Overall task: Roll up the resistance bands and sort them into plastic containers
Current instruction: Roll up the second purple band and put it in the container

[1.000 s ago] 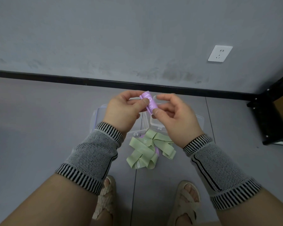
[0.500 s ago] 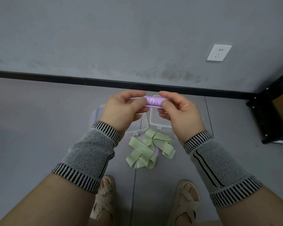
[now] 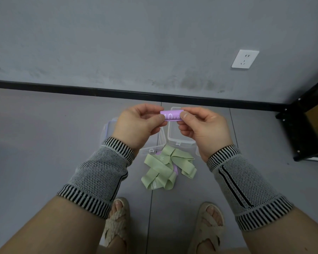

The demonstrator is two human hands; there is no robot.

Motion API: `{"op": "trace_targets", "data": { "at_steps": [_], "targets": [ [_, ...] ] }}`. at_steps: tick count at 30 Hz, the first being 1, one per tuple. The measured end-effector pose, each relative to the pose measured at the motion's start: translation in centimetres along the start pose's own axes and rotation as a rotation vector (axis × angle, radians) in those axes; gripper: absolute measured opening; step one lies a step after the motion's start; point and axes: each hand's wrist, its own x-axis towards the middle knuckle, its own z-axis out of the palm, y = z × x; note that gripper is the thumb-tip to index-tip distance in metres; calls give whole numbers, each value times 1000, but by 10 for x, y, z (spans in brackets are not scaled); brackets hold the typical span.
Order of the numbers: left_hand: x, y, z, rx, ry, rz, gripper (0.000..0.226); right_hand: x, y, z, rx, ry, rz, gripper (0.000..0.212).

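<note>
A rolled purple resistance band (image 3: pixel 171 116) printed "10 LB" lies level between my hands, above the floor. My left hand (image 3: pixel 137 125) pinches its left end with thumb and fingers. My right hand (image 3: pixel 205 128) pinches its right end the same way. Below them two clear plastic containers stand on the floor: one (image 3: pixel 172 133) under my right hand, another (image 3: pixel 108 127) mostly hidden by my left hand. A loose heap of green resistance bands (image 3: pixel 165 170) lies in front of the containers, with a bit of purple band (image 3: pixel 175 169) showing under it.
A grey wall with a black skirting board (image 3: pixel 81 89) runs behind the containers, with a white socket (image 3: pixel 245 59) on it. A black shelf frame (image 3: pixel 308 125) stands at the right. My sandalled feet (image 3: pixel 117 222) are near the bottom edge.
The purple roll has turned from slanted to level between my hands, and both hands have shifted their pinch to its two ends. The print "10 LB" now faces me.
</note>
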Motion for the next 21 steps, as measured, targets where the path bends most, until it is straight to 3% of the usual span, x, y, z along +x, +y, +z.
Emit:
{"op": "trace_targets", "data": {
  "at_steps": [21],
  "targets": [
    [-6,1,-5,54,71,20,13,-12,3,14,12,87,-30,9]
  ]
}}
